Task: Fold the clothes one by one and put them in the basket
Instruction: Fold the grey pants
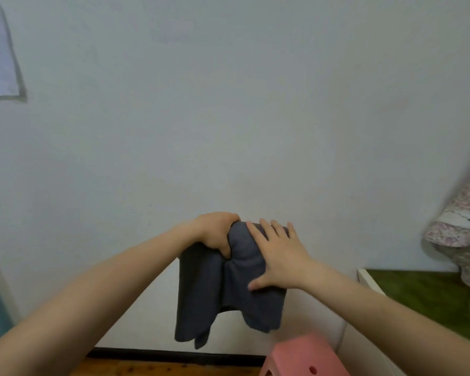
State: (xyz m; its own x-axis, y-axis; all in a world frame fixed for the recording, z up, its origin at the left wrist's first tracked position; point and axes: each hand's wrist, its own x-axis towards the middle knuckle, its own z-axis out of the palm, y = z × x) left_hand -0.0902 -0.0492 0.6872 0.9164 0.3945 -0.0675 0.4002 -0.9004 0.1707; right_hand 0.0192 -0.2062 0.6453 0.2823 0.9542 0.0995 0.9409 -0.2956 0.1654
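The left hand [217, 234] pinches the top of a dark grey cloth [228, 289] and holds it up in the air, in front of the pale wall [228, 104]. Its fingers are curled tight around a bunched bit of the top edge, with the thumb pressed into the fabric. The right hand [277, 261] is just beside that pinch, lying flat on the front of the cloth with its fingers spread out — it grips nothing, it only presses.

What could go wrong? All the weight hangs from that one pinch. If the left fingers loosen, the cloth could slip out and drop to the floor below. The flat right hand could not catch it, I think. Also, the fold may come out crooked, because below the grip the cloth hangs in two uneven flaps, and nothing flat sits under it to keep it straight.

The cloth looks soft and a bit thick. It is wrinkled right under the pinch, where deep creases run down. The left flap hangs lower than the right one.

Down below the cloth, to the right, a pink thing with holes [304, 356] pokes in at the picture's edge — maybe the basket, but I cannot tell.
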